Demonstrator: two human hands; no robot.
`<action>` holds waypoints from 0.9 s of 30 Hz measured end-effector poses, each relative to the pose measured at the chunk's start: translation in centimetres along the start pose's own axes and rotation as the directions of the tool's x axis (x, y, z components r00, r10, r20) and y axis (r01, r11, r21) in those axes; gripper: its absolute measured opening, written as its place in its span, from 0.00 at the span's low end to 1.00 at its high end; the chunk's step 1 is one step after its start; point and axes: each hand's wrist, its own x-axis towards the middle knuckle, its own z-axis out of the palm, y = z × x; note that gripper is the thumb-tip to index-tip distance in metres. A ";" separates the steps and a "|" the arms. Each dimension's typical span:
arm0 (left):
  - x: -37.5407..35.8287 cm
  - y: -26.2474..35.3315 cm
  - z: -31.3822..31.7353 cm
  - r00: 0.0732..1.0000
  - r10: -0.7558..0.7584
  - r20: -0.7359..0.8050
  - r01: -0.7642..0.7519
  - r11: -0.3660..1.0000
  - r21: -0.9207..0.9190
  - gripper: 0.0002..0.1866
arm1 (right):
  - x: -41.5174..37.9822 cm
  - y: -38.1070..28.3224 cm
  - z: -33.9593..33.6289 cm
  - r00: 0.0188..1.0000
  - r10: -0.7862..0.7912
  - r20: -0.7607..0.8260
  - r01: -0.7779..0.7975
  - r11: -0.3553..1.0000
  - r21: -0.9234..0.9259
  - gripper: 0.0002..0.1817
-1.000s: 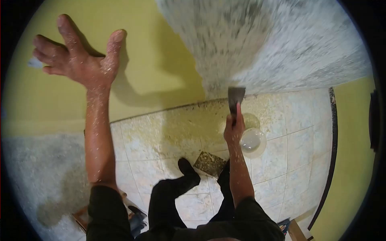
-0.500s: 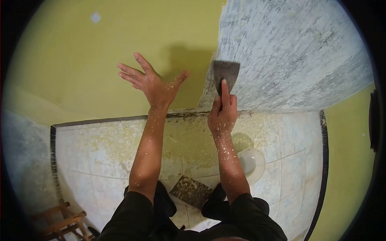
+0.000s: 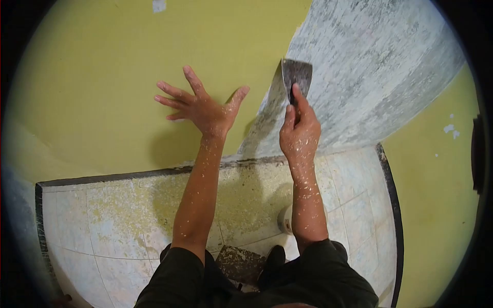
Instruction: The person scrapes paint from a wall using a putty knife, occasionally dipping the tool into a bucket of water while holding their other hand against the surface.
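Observation:
A broad, dark-bladed putty knife is gripped in my right hand, forefinger laid along its blade. The blade lies near the ragged border between the yellow-green painted wall and the scraped grey-white patch. My left hand is spread wide against the yellow paint, thumb pointing toward that border. Pale paint flakes dot both forearms and hands.
Yellow paint chips litter the tiled floor along the wall's foot. A whitish round container stands partly behind my right forearm. Between my feet lies a dark flat piece strewn with flakes.
The view has shifted and tilted. My right hand has brought the putty knife higher along the paint border; my left hand stays spread on the wall. The wooden stool at lower left has mostly left view.

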 end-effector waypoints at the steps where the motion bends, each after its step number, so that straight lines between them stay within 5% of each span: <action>1: -0.4 -0.2 0.0 1.000 -0.002 0.022 0.002 1.000 -0.005 0.76 | -0.9 0.3 0.0 1.000 0.014 0.004 -0.014 1.000 -0.017 0.23; 11: 0.1 -0.4 1.0 0.996 0.016 -0.088 -0.027 0.991 -0.130 0.69 | -0.8 0.4 0.0 1.000 -0.008 0.007 0.008 0.996 -0.084 0.22; 17: 0.7 0.0 1.1 0.992 0.011 -0.123 -0.022 0.996 -0.084 0.69 | -0.1 -1.7 -0.4 0.991 0.133 0.029 -0.130 0.987 -0.098 0.21; 23: 0.5 0.2 1.4 0.987 -0.009 -0.163 -0.012 0.992 -0.128 0.66 | -1.3 0.2 -0.9 0.999 -0.009 0.048 0.018 0.984 -0.179 0.21; 27: 0.5 -0.1 1.1 0.989 -0.001 -0.146 -0.015 0.993 -0.115 0.66 | -1.5 0.7 -0.5 0.995 0.084 0.059 -0.082 0.996 -0.042 0.21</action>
